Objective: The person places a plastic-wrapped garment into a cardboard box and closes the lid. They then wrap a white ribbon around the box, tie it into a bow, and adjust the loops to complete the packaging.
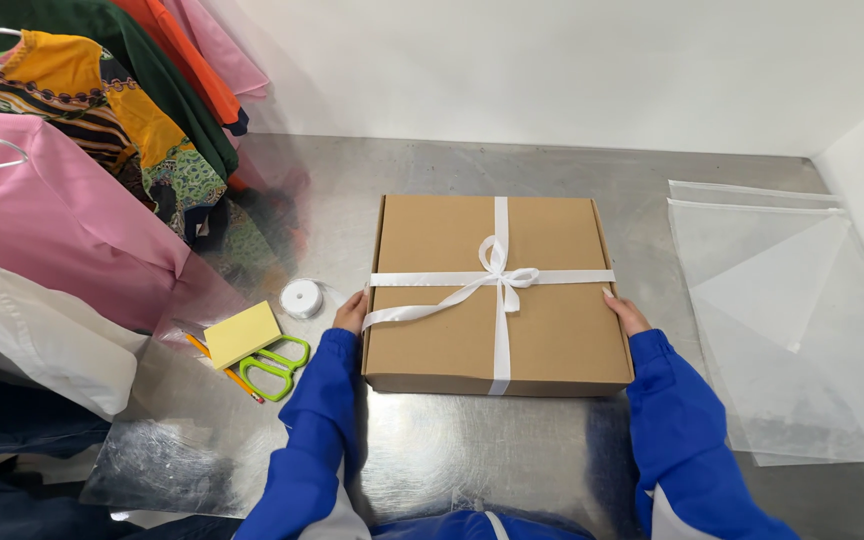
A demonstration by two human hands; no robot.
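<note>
A flat brown cardboard box (442, 320) lies in the middle of a shiny metal table (432, 450). A white ribbon (499, 275) crosses it both ways and is tied in a bow near its centre. My left hand (351, 312) presses against the box's left side, fingers together. My right hand (626, 314) rests against the right side in the same way. Both arms wear blue sleeves. The box sits flat on the table between my hands.
Left of the box lie a white ribbon spool (301, 298), a yellow sticky-note pad (241, 334), green-handled scissors (276, 366) and an orange pencil (235, 378). Clear plastic bags (792, 310) are stacked at the right. Hanging garments (72, 170) crowd the left edge. White walls stand behind.
</note>
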